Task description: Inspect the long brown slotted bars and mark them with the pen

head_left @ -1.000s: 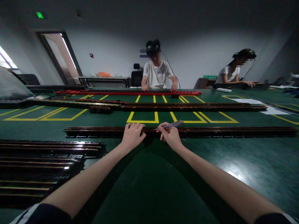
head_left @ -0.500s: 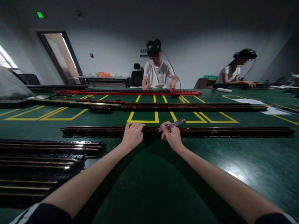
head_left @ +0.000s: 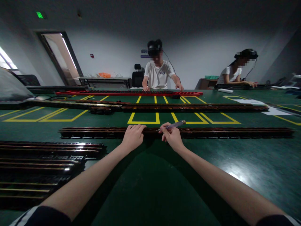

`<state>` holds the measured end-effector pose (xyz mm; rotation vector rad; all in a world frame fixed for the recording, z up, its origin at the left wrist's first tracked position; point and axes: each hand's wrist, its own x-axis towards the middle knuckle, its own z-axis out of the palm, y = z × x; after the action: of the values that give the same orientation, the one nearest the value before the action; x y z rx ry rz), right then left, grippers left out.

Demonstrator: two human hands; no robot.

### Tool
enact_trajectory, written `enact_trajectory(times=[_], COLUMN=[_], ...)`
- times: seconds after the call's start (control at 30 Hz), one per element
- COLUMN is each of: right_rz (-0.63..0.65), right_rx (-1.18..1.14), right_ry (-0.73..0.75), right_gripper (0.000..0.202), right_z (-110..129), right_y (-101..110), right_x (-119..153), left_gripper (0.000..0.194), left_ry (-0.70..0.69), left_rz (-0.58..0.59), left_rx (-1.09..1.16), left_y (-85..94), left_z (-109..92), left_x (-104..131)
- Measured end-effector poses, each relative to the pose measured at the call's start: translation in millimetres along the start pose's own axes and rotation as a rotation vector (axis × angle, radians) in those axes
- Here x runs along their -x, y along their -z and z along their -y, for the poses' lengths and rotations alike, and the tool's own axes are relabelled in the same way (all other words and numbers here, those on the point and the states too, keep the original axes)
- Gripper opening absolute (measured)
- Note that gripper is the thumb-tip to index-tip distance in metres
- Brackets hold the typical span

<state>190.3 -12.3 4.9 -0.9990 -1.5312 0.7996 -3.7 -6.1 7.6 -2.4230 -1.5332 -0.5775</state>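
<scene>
A long black rail (head_left: 218, 132) with copper-coloured strips lies crosswise on the green table in front of me. My left hand (head_left: 133, 137) is closed over the rail left of its middle, fingers on the far side and thumb nearer me. In my right hand (head_left: 171, 137) is a slim screwdriver (head_left: 176, 124) with a clear handle, pinched between thumb and fingers. It slants down to the left, its thin tip at the rail between my hands. Whether the tip touches the rail is too small to tell.
Several similar dark rails (head_left: 47, 163) lie stacked at the left. Farther off, another row of rails (head_left: 195, 108) runs across yellow tape markings. A co-worker (head_left: 160, 75) sits opposite at a red rack (head_left: 192, 94); another person (head_left: 232, 75) works at the right. White papers (head_left: 272, 111) lie rightward.
The rail under my hands has shifted slightly left, and my right hand with the screwdriver has moved a little left too. The opposite co-worker's hand has moved to the right.
</scene>
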Motion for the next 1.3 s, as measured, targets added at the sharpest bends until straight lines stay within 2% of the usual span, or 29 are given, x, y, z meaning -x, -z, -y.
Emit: enact_trajectory(times=[0.23,0.6,1.3], right_rz=[0.004,0.029,0.041], right_rx=[-0.008,-0.008,-0.045], right_ry=[0.006,-0.004,0.027], right_gripper=[0.028,0.027,0.029], right_z=[-1.2,-0.9,-5.7], right_y=[-0.2,2.4,0.5], right_x=[0.0,-0.4,-0.8], left_gripper=[0.038,0.047,0.036], left_ry=[0.003,-0.004,0.029], left_rz=[0.015,-0.022,-0.059], left_rx=[-0.004,-0.056,-0.067], left_y=[1.4,-4.5,-4.5], left_z=[-0.7,0.7,-2.6], left_x=[0.1,-1.0,-0.6])
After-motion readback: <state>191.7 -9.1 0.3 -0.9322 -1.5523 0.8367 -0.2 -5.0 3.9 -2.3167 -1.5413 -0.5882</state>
